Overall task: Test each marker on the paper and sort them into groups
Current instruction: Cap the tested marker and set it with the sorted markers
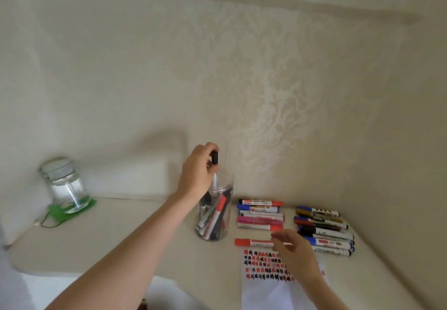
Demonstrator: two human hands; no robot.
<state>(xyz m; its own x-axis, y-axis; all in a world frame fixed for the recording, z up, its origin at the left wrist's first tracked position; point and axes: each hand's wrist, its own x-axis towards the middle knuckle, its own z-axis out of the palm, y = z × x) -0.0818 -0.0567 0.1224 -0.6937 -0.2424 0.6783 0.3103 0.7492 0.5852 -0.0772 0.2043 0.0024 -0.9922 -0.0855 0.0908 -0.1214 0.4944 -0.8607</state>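
My left hand (197, 170) pinches a black-capped marker (215, 164) upright over the mouth of a clear plastic jar (214, 213) that holds several more markers. My right hand (294, 253) hovers with relaxed fingers over the top of the test paper (263, 276), which carries rows of red and black scribbles. A red-capped marker (252, 242) lies just left of its fingertips, above the paper. Two sorted groups lie on the table: a middle row of red, blue and pink markers (261, 215) and a right row of mostly dark and blue ones (324, 231).
A glass jar with a lid (64, 186) stands on a green mat (70, 209) at the far left of the cream table (121, 237). A patterned wall rises right behind the table. The table's rounded front edge runs along the lower left.
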